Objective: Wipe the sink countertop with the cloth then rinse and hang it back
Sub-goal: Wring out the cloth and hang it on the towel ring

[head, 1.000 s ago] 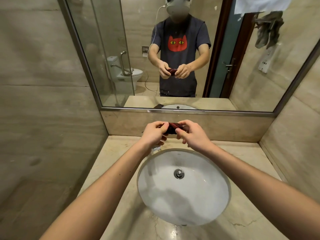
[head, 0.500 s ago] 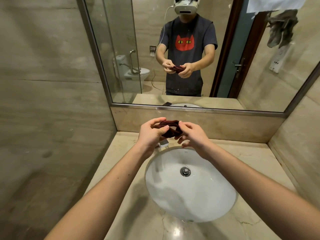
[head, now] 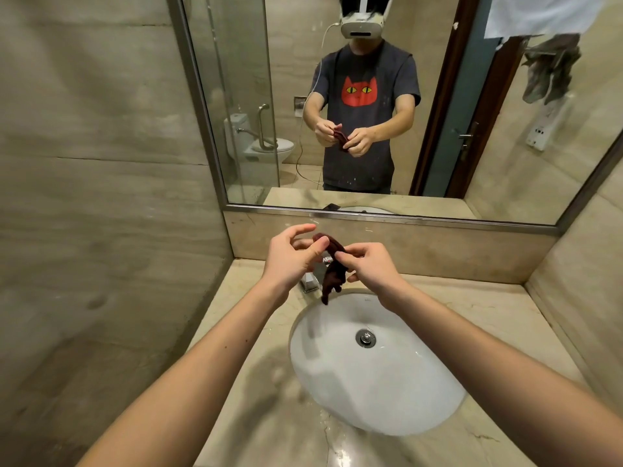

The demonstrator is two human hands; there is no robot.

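Observation:
A small dark red cloth (head: 333,274) hangs over the back rim of the white oval sink (head: 377,375). My right hand (head: 367,267) pinches it near its upper part, and its loose end dangles down toward the basin. My left hand (head: 293,254) is just left of the cloth's top end, thumb against it and the other fingers spread. The beige marble countertop (head: 269,409) around the sink looks wet near the front. A chrome tap (head: 312,281) stands behind the basin, partly hidden by my hands.
A large mirror (head: 371,106) covers the back wall and reflects a person, a toilet, a door and hanging towels. Marble walls close in on the left and right. A low marble ledge (head: 438,244) runs under the mirror.
The cloth was bunched tight between both hands; now it has unrolled and hangs down from my right hand. My left hand's fingers have spread. The view has tilted upward.

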